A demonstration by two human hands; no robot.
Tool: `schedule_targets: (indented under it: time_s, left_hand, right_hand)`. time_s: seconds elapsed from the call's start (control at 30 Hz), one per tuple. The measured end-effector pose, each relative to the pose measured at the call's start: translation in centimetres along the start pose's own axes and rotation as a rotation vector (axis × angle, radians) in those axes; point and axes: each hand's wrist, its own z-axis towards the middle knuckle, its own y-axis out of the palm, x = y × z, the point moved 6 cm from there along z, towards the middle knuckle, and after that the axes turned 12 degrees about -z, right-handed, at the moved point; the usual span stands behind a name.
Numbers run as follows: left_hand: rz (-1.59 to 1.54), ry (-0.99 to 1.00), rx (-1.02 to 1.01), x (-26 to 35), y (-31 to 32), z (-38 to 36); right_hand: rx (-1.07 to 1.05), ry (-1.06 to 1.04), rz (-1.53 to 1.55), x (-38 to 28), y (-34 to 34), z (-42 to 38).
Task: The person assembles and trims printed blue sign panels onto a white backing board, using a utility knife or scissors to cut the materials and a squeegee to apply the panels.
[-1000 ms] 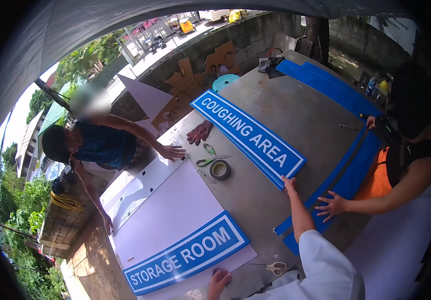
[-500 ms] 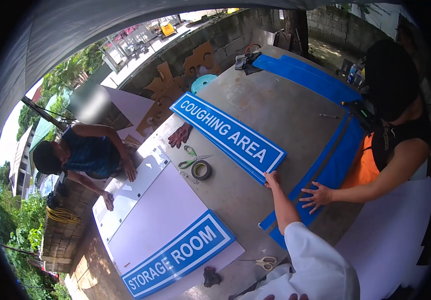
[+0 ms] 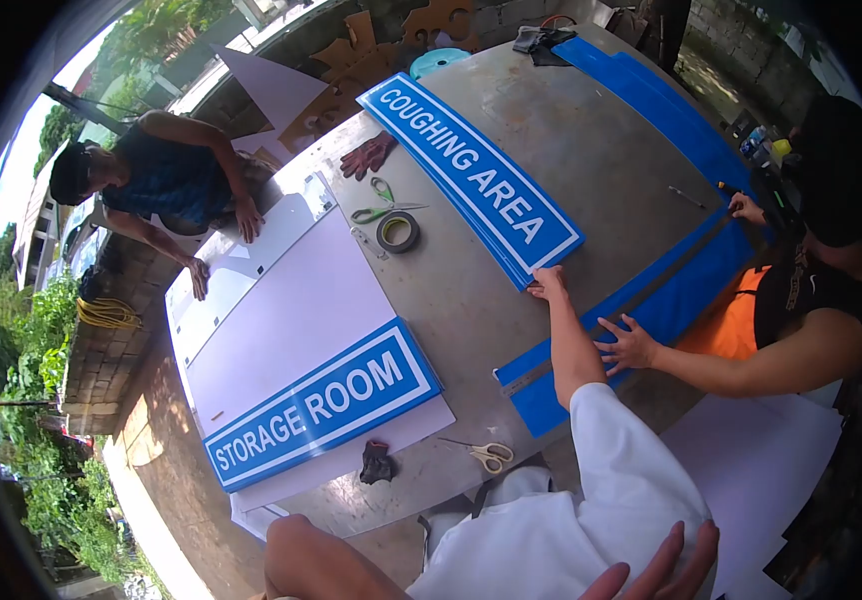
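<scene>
My right hand reaches out from a white sleeve. Its fingers are closed on the near corner of the blue COUGHING AREA sign, which lies on top of a stack of blue panels. At the bottom edge, my left hand shows partly, its fingers apart in front of the white sleeve; it holds nothing visible. My bent left arm is at the lower left. A blue STORAGE ROOM sign rests on a pale sheet to the left.
Tape, green-handled scissors, a dark red glove, cream-handled scissors and a dark cloth lie on the table. One person presses a white panel; another leans over blue strips.
The view has shifted, putting the table higher in the picture. More of my left hand and arm now shows. My right hand stays at the sign's corner. The right-hand person's other hand has come into view.
</scene>
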Motion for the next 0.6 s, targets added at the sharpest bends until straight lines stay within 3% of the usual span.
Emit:
schedule_targets:
  time_s: [0.1, 0.17, 0.3, 0.33, 0.37, 0.4, 0.43, 0.47, 0.5, 0.57, 0.6]
  left_hand:
    - [0.195, -0.061, -0.054, 0.1, 0.3, 1.1]
    - [0.328, -0.082, -0.12, 0.1, 0.4, 1.3]
    - [0.591, 0.062, -0.257, 1.5, 1.2, 2.8]
    - [0.535, 0.076, -0.158, -0.7, 1.6, 2.6]
    - [0.493, -0.03, -0.048, -3.2, 1.9, 2.4]
    - [0.479, -0.137, -0.033, -6.3, 1.9, 1.7]
    - [0.411, -0.285, -0.073, -10.2, 3.0, -0.2]
    - [0.394, -0.37, -0.036, -13.7, 4.1, -3.2]
    - [0.375, -0.466, -0.045, -17.2, 5.4, -6.8]
    - [0.261, -0.766, -0.233, -23.4, 8.5, -15.9]
    - [0.089, -0.631, 0.008, -25.9, 10.5, -22.3]
  right_hand:
    - [0.029, -0.063, 0.043, 0.1, -0.2, -0.7]
    - [-0.045, -0.089, 0.092, 1.2, 0.8, 3.0]
    - [0.027, -0.132, 0.11, 2.0, 1.6, 4.9]
    - [0.197, -0.144, 0.096, 1.6, 1.4, 3.0]
    - [0.112, -0.092, 0.144, 1.1, 1.7, 2.0]
    - [0.355, -0.106, 0.337, 1.0, 2.2, 1.1]
    - [0.345, -0.096, -0.233, -0.1, 1.8, 1.6]
    - [0.498, -0.16, -0.145, 0.3, 2.6, 3.9]
    - [0.559, -0.102, -0.124, -0.2, 1.8, 0.5]
    - [0.687, -0.189, -0.065, -0.4, 1.7, -0.3]
    - [0.685, -0.198, -0.043, -1.3, 1.4, -0.3]
